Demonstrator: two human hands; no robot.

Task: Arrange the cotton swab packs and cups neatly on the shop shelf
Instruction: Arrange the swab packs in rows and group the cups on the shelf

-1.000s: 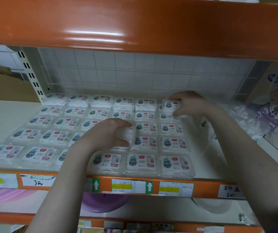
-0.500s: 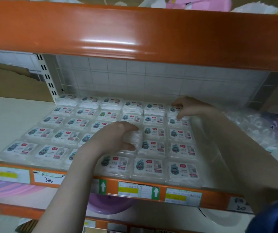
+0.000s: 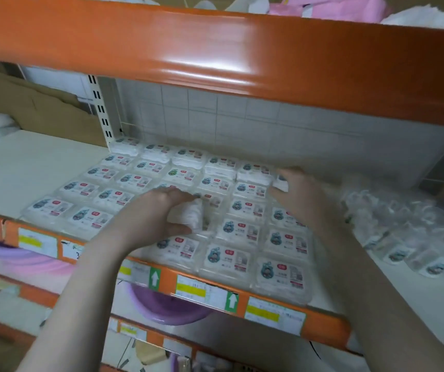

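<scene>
Left hand (image 3: 159, 218) grips a cotton swab pack (image 3: 192, 217) mid-shelf (image 3: 349, 315); right hand (image 3: 300, 196) pinches another pack (image 3: 281, 183) near the rear edge.

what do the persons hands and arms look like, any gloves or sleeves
Both hands are bare, with no gloves, and no rings or watch show. The left hand and its forearm are uncovered to the frame's lower edge. The right hand and forearm are likewise uncovered; no sleeve shows on either arm in this frame.
</scene>
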